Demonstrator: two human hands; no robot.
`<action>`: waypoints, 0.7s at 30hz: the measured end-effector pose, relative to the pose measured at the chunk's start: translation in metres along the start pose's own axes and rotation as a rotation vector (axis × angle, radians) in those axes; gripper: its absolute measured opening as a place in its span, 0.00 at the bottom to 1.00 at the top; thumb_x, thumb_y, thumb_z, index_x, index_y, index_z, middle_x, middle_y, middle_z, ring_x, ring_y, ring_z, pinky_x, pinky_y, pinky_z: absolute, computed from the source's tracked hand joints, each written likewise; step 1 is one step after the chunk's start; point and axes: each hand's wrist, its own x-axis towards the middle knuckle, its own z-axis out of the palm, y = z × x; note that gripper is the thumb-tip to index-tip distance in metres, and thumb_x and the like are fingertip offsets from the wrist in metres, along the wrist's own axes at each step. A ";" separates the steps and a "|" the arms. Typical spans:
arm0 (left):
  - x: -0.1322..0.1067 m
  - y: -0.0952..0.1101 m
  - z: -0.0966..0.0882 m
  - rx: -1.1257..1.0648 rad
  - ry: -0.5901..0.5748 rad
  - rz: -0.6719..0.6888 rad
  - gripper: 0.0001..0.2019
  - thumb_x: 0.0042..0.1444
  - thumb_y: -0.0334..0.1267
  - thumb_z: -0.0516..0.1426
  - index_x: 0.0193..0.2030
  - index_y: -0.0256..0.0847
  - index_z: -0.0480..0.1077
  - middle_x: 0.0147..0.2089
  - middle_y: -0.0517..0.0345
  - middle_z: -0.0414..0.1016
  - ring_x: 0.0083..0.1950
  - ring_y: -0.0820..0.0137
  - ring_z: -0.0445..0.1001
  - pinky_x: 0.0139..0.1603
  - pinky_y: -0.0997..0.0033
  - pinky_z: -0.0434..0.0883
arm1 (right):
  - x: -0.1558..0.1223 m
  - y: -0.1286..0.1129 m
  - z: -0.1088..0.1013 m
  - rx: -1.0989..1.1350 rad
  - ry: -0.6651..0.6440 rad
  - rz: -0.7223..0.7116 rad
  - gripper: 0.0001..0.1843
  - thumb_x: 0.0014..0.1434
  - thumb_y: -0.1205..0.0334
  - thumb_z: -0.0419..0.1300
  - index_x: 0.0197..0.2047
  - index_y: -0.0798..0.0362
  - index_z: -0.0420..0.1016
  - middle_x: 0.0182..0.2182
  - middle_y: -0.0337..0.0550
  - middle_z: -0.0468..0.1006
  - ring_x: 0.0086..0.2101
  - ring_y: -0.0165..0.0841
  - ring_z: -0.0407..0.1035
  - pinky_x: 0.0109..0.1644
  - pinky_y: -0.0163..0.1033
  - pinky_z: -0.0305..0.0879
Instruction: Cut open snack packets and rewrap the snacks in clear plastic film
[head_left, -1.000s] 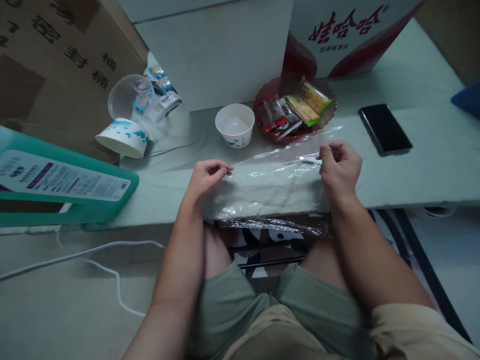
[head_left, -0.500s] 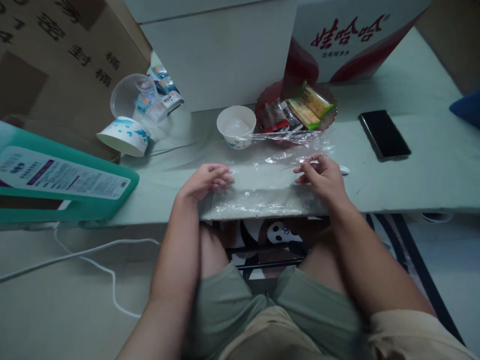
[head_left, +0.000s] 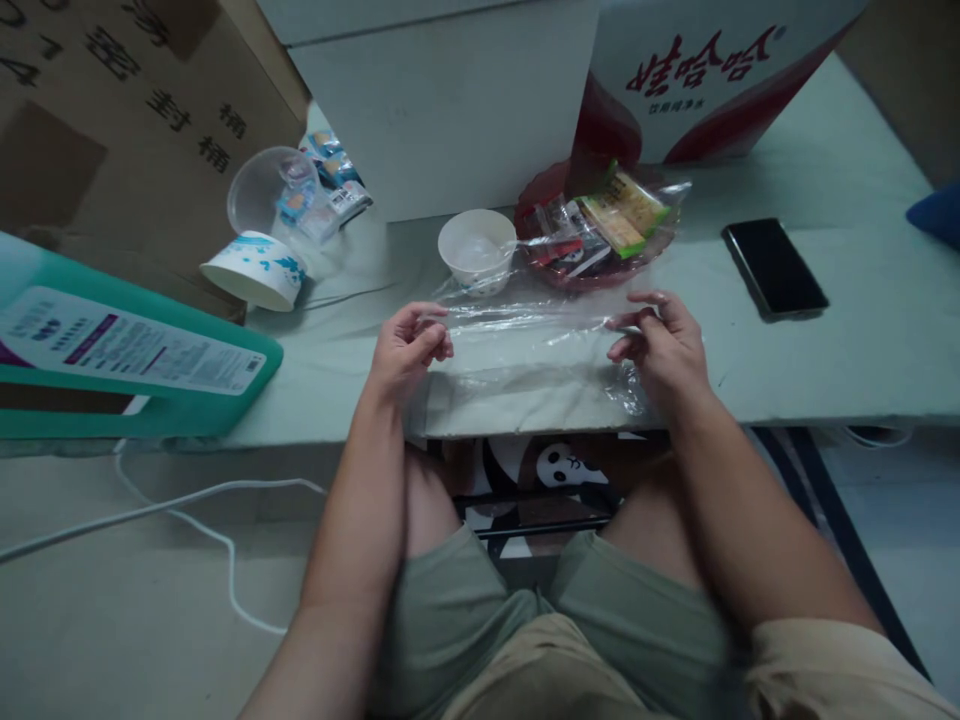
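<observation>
Plastic film (head_left: 517, 320) farther across snack dish (head_left: 541, 188)

Red 娃哈哈 stood on the white carton (head_left: 679, 125), with 饮用纯净水 printed smaller beneath; the brown cardboard box (head_left: 150, 165) carried 密封桶 and the digits 1 and 4; on the green jug (head_left: 195, 408), the label (head_left: 142, 342) bore fine print (too small to read)

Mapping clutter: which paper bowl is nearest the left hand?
The upright paper bowl beside the red dish, its opening facing up, is nearest the left hand; the other paper bowl sits farther left, nearer the green jug.
</observation>
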 end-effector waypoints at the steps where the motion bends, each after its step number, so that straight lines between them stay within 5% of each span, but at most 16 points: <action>1: 0.000 0.001 0.002 -0.064 0.024 0.042 0.19 0.40 0.49 0.72 0.34 0.44 0.74 0.23 0.66 0.70 0.24 0.77 0.70 0.27 0.77 0.68 | 0.000 0.001 0.001 0.010 0.009 -0.010 0.14 0.58 0.47 0.62 0.43 0.44 0.71 0.40 0.37 0.82 0.20 0.25 0.71 0.23 0.34 0.68; 5: 0.000 0.002 0.007 -0.134 0.051 0.086 0.12 0.42 0.44 0.70 0.27 0.44 0.72 0.27 0.63 0.72 0.30 0.75 0.71 0.34 0.73 0.71 | 0.003 0.002 0.000 0.044 0.063 -0.058 0.15 0.50 0.50 0.68 0.34 0.47 0.69 0.57 0.42 0.77 0.23 0.24 0.72 0.24 0.35 0.69; 11: 0.011 -0.013 -0.002 0.126 0.197 0.131 0.08 0.51 0.44 0.62 0.34 0.44 0.73 0.34 0.58 0.75 0.38 0.71 0.75 0.44 0.71 0.73 | 0.007 -0.005 -0.005 0.096 0.041 0.020 0.16 0.48 0.50 0.67 0.32 0.48 0.65 0.44 0.38 0.82 0.17 0.22 0.64 0.18 0.33 0.62; 16: 0.016 -0.018 -0.004 0.199 0.332 0.134 0.07 0.58 0.44 0.57 0.41 0.47 0.73 0.28 0.63 0.68 0.23 0.76 0.67 0.22 0.76 0.62 | 0.004 -0.009 0.002 0.037 0.021 0.108 0.12 0.46 0.57 0.65 0.35 0.47 0.70 0.41 0.38 0.86 0.14 0.20 0.57 0.14 0.29 0.51; 21: 0.017 -0.008 -0.003 0.063 0.263 0.055 0.06 0.57 0.44 0.59 0.39 0.47 0.69 0.22 0.67 0.67 0.14 0.79 0.54 0.14 0.76 0.49 | 0.008 -0.009 0.003 0.054 0.023 0.130 0.12 0.42 0.57 0.64 0.24 0.51 0.63 0.46 0.43 0.86 0.14 0.18 0.56 0.15 0.29 0.50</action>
